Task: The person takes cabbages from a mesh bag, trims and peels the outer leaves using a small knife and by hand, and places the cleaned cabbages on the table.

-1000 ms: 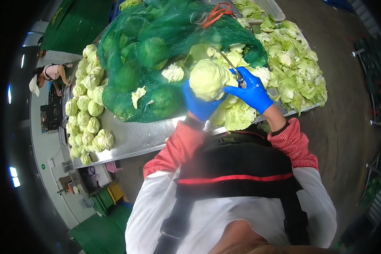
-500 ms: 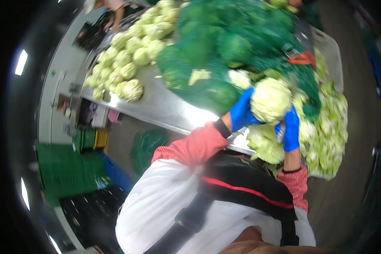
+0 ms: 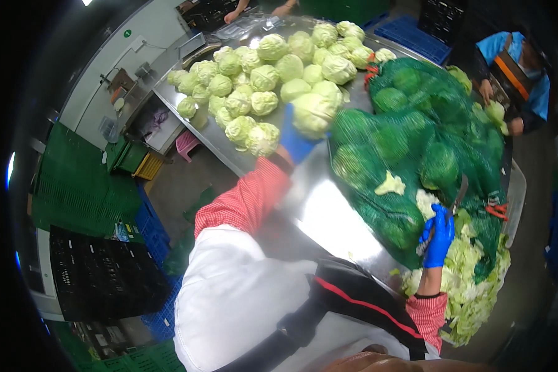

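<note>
My left hand point(image 3: 296, 141), in a blue glove and blurred by motion, holds a trimmed pale green cabbage point(image 3: 314, 116) out over the steel table point(image 3: 328, 214). It is beside a heap of similar cabbages point(image 3: 263, 79). My right hand point(image 3: 439, 240), also blue-gloved, is closed round a knife point(image 3: 460, 193) whose curved blade points up and away from me. Under and beside that hand lies a pile of loose cabbage leaves point(image 3: 468, 282). Green net sacks point(image 3: 384, 139) full of cabbages fill the table's right part, with a pale leaf scrap point(image 3: 390, 184) on top.
A person in blue sleeves point(image 3: 539, 96) handles a cabbage at the far right. Another person's hands point(image 3: 237, 13) show at the far edge. Black crates point(image 3: 105, 273), a green bin point(image 3: 132, 156) and a pink stool point(image 3: 186, 144) stand on the left. A white tub's rim point(image 3: 518, 192) shows at right.
My left hand has carried the cabbage left and away, from between both hands to the heap. My right hand stays near the leaves with the knife. The view has swung left.
</note>
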The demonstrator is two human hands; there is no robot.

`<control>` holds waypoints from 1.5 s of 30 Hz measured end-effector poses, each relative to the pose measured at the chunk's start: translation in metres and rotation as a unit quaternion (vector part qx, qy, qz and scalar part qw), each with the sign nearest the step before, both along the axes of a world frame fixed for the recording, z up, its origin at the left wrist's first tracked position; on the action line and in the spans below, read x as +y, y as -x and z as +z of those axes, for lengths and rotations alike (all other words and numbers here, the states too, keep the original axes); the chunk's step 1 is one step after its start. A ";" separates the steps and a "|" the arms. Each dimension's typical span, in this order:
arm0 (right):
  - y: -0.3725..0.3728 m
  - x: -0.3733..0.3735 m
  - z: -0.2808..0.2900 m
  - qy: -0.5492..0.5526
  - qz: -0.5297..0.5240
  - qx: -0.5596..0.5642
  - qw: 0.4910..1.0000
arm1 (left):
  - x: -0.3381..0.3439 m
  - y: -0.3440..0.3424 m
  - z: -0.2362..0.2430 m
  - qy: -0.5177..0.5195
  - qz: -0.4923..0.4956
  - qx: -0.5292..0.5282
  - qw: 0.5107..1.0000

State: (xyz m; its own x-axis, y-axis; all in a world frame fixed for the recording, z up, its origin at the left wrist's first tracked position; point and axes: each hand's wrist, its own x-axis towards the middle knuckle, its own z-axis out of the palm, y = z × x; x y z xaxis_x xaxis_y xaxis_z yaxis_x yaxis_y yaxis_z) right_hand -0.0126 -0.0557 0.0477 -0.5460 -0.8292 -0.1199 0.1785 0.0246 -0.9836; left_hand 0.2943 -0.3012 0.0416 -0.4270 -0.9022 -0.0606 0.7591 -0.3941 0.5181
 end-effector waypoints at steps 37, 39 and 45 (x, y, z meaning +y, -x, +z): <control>0.041 0.150 -0.070 0.011 -0.264 -0.139 0.954 | 0.099 0.251 0.002 0.583 -0.357 -0.672 0.285; 0.043 0.142 -0.068 0.017 -0.223 -0.125 0.967 | 0.108 0.234 0.017 0.584 -0.367 -0.666 0.283; 0.047 0.077 -0.077 -0.022 -0.011 0.330 0.944 | 0.112 0.142 -0.042 0.587 -0.429 -0.644 0.238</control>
